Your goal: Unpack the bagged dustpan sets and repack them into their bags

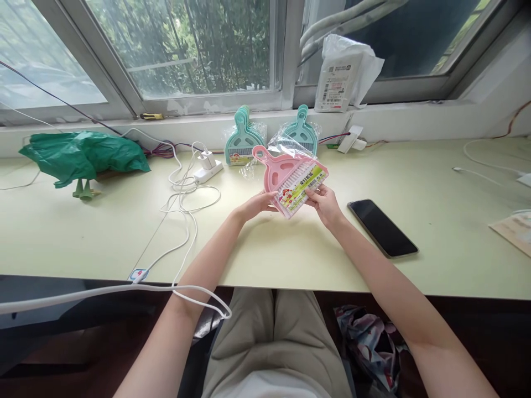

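Note:
A pink dustpan and brush set (276, 176) in clear plastic wrap is held tilted above the table, its handle pointing to the upper left. Its label, green and yellow with printed characters, faces me. My left hand (258, 205) grips the lower left edge, thumb in front. At the lower right edge, my right hand (324, 203) pinches the set, thumb on the label. Behind it, teal dustpan sets (244, 135) lean against the wall below the window. Another teal dustpan set (302, 130), also wrapped, stands to their right, partly hidden by the pink one.
On the right lies a black phone (384, 228). White cables and a power strip (208, 171) spread left of my hands; one cable crosses my left forearm. A green plastic bag (83, 157) is far left. A wrapped package (342, 77) stands on the sill near a yellow cutter (151, 116).

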### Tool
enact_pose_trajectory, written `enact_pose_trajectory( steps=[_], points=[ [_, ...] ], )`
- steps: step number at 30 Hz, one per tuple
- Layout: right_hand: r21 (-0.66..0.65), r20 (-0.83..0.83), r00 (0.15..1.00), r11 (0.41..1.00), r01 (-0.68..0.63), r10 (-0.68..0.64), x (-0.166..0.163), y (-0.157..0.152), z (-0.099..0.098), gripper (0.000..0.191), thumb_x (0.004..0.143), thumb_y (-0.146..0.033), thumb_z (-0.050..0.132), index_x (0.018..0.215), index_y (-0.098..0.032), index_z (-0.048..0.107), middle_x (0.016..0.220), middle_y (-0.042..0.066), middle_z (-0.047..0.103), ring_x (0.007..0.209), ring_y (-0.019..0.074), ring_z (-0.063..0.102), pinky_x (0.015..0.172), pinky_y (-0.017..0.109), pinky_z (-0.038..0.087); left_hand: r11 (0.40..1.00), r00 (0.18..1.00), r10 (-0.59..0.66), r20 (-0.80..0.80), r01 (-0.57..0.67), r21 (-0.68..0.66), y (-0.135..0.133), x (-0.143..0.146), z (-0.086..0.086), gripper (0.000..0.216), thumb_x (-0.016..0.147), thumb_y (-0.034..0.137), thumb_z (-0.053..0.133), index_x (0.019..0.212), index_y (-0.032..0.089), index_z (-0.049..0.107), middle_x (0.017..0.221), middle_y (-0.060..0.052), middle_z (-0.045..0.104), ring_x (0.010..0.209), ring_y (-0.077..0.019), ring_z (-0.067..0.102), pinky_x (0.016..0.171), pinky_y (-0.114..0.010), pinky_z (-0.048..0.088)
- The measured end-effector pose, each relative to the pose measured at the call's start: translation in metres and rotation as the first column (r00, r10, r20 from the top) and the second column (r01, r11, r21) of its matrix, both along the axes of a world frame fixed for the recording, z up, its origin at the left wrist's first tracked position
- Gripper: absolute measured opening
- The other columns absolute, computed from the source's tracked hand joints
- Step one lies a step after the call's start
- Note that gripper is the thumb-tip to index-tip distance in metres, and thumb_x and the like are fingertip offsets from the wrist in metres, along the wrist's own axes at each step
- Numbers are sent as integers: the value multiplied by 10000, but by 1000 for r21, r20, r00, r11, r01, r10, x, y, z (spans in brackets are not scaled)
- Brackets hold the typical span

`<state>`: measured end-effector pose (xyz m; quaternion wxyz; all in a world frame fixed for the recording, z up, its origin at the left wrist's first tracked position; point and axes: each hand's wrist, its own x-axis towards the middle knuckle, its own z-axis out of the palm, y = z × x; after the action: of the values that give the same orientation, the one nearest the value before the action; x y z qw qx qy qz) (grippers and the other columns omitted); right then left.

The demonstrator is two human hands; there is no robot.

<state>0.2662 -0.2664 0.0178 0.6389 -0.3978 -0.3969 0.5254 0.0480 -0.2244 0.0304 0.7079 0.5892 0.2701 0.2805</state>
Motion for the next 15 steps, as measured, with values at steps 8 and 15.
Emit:
enact_pose_trajectory(
  steps=[8,15],
  points=[
    [19,-56,997,999,48,-46,-2,2,-6,438,562,-377,879,891,-202,649,924,28,743,887,200,711,907,420,578,996,995,-89,-36,88,-27,-10,5,3,519,756,540,686,1111,163,654,1142,-130,690,1031,-240,649,980,-409,450],
    [36,-59,996,997,68,-66,-4,0,-4,418,593,-365,860,919,-207,651,950,21,735,906,192,702,900,405,578,1000,1000,-19,20,19,9,-13,11,6,533,796,525,647,1211,190,626,1332,-130,592,1198,-284,573,998,-427,438]
  ],
)
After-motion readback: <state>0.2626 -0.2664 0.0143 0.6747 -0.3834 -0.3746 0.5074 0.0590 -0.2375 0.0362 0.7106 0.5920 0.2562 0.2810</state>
